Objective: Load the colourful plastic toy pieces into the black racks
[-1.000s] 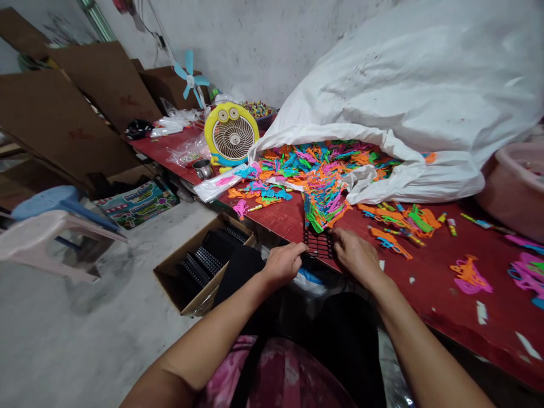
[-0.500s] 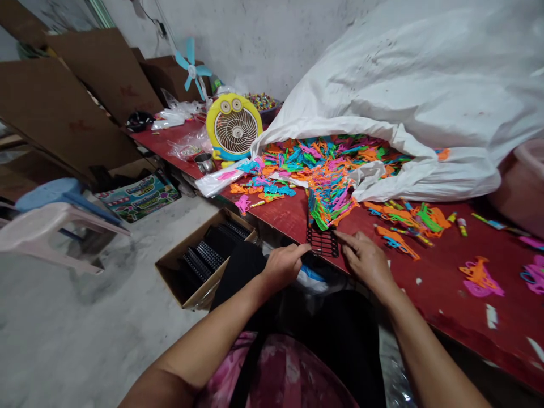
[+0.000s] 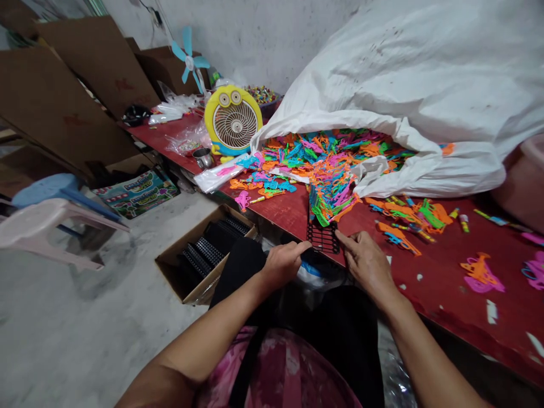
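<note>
A black plastic grid rack (image 3: 325, 241) lies at the front edge of the red table, its near end showing open rungs. Stacked in its far part are thin plastic toy guns (image 3: 327, 198) in orange, green, blue and pink. My left hand (image 3: 285, 262) is closed at the rack's near left corner, thumb along the edge and the other fingers curled mostly out of sight. On the opposite side my right hand (image 3: 366, 259) pinches the rack's right edge, close to the lowest toy guns. Behind the rack, a loose heap of toy guns (image 3: 297, 150) spills from a large white sack (image 3: 408, 73).
A yellow fan (image 3: 236, 123) and a metal cup (image 3: 203, 158) stand at the back left of the table (image 3: 450, 277). Below, a cardboard box (image 3: 204, 294) holds black racks. Loose toy guns (image 3: 429, 215) lie right; stools (image 3: 55, 226) stand on the floor.
The camera view has shifted very slightly. Both hands stay at the rack with almost the same hold.
</note>
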Demonstrator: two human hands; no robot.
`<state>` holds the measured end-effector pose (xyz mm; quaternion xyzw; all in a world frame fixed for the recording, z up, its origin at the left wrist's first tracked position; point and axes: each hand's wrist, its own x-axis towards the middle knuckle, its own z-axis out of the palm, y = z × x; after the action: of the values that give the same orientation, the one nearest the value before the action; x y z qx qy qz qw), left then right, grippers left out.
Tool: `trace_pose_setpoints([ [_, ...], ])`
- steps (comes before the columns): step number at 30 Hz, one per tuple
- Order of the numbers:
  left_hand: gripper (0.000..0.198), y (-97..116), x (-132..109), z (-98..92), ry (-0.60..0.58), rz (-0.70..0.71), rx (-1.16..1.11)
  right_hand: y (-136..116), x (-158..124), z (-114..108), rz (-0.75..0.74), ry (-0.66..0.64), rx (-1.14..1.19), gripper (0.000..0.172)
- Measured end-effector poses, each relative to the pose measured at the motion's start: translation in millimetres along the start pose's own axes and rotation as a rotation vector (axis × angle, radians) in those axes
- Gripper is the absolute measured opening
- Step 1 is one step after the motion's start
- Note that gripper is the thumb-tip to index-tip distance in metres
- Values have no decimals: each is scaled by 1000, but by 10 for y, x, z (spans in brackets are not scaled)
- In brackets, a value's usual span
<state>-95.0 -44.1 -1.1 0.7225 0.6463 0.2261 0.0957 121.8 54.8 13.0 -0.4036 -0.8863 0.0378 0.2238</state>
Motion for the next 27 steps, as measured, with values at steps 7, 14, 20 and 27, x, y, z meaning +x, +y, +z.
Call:
trace_pose_setpoints([
  [7,47,-11,1,30,22,11,5,-78,-24,-38,-4,-8,-225,38],
  [14,47,-32,-16,70,61,50,25,-82,-24,-32,11,-2,-231,37],
  [20,47,-81,-76,114,112,87,30,-76,-30,-31,11,-5,-224,39],
  [27,43,-69,-55,27,112,101,69,-80,-33,-27,16,17,-177,39],
])
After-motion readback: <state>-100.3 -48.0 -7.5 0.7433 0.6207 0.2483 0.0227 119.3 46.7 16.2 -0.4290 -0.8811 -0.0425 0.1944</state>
